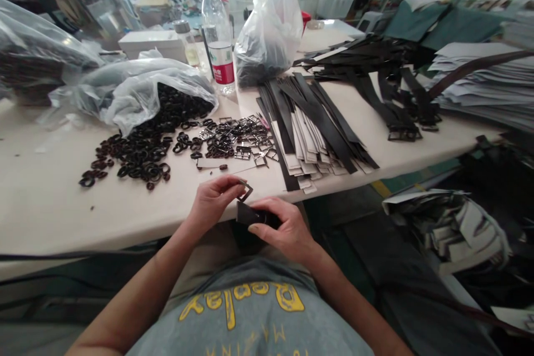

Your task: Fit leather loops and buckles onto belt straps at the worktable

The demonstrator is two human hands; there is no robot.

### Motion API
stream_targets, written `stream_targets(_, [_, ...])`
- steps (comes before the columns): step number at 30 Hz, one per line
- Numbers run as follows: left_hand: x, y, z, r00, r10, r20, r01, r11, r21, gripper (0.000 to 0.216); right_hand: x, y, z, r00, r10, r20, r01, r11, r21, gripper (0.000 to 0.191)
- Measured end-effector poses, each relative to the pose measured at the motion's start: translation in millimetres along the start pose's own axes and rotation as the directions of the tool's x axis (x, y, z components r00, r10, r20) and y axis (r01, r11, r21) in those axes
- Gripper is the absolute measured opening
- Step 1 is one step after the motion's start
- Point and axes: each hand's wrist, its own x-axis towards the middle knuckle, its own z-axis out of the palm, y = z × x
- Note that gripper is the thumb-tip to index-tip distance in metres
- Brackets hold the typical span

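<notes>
My left hand (214,198) pinches a metal belt buckle (246,191) between thumb and fingertips, just over the table's front edge. Close beside it, my right hand (287,226) grips a dark belt strap (249,214), whose end points toward the buckle; the two look slightly apart. Most of that strap is hidden by my fingers. On the table ahead lie a heap of loose metal buckles (246,138) and a pile of small dark loops (144,153). More dark straps with pale undersides (312,128) are stacked to the right of the buckles.
Behind the loops sits an open plastic bag (137,89). A plastic bottle (221,61) and a tied clear bag (269,28) stand at the back. Buckled straps (387,105) and a stack of pale sheets (479,80) occupy the right side of the table (50,200).
</notes>
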Motion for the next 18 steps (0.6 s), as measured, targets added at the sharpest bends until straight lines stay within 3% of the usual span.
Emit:
stream_targets(4, [-3.2, -3.8, 5.3, 0.999, 0.03, -0.034, -0.029, 0.999, 0.036, 0.015, -3.9, 4.7, 10.0, 0.995, 0.057, -0.083, -0.071, 0.983, -0.172, 0.027])
stream_targets(11, [-5.4, 2.6, 16.2, 0.99, -0.052, -0.128, 0.049, 0.998, -0.029, 0.015, -0.5, 5.5, 10.5, 0.967, 0.092, -0.237, -0.176, 0.916, -0.361, 0.02])
stream_targets(18, [-9.4, -7.6, 9.7, 0.976, 0.215, -0.022, -0.196, 0.922, 0.334, 0.012, -6.7, 8.0, 20.1, 0.91, 0.209, -0.359, -0.335, 0.879, -0.338, 0.027])
